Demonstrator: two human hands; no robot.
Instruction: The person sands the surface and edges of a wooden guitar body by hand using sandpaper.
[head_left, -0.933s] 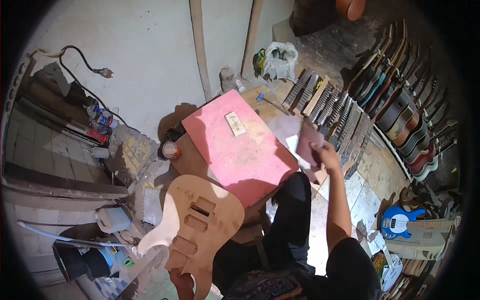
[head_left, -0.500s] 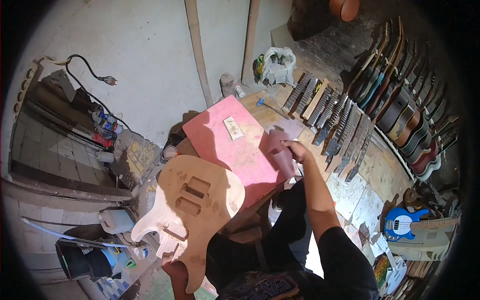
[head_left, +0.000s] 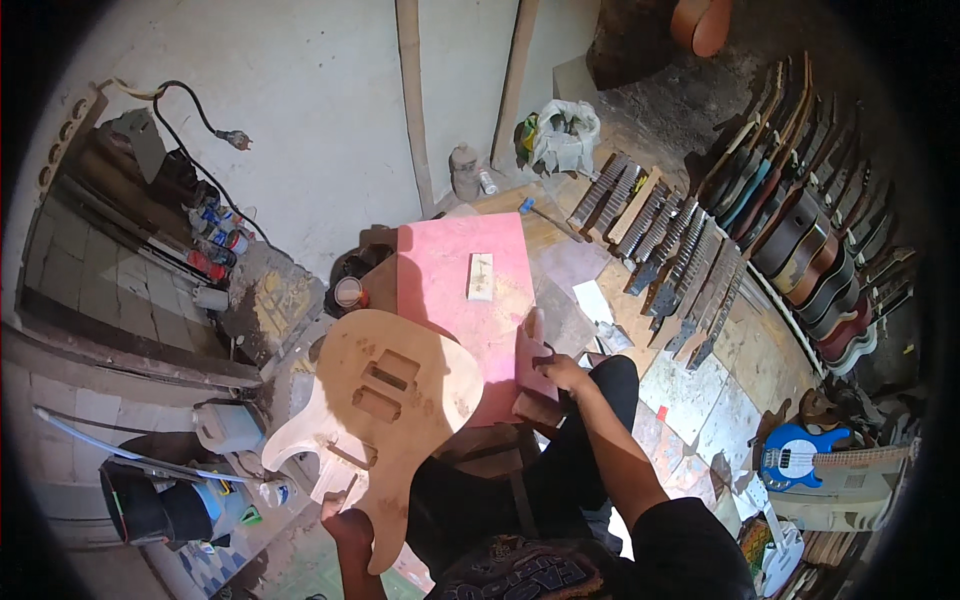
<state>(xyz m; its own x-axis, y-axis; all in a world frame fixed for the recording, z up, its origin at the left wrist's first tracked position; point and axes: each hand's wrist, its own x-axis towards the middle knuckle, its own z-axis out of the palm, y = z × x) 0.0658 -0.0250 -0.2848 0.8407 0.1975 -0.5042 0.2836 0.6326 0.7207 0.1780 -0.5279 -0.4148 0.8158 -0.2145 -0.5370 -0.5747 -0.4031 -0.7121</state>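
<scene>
My left hand [head_left: 342, 525] grips an unpainted guitar body [head_left: 420, 400] by its lower end, holding it tilted over my lap, its routed cavities facing up. My right hand [head_left: 563, 372] is closed on reddish sandpaper [head_left: 531, 351] at the right edge of a pink board [head_left: 433, 250], with my fingertips partly hidden. The sheet looks bent or folded; I cannot tell whether it rests on the board. A pale rectangular block [head_left: 481, 276] lies on the board, beyond the guitar body.
Several guitar necks [head_left: 680, 270] lie in a row to the right, before racked guitars [head_left: 800, 260]. A blue bass [head_left: 790, 460] lies lower right. A blue-headed tool [head_left: 526, 206], plastic bag [head_left: 565, 135] and tin [head_left: 348, 291] surround the board. A black bucket [head_left: 135, 500] stands lower left.
My right hand has brought the sandpaper leftward and down to the pink board's right edge. My left hand has lifted the guitar body upward. The view has turned slightly.
</scene>
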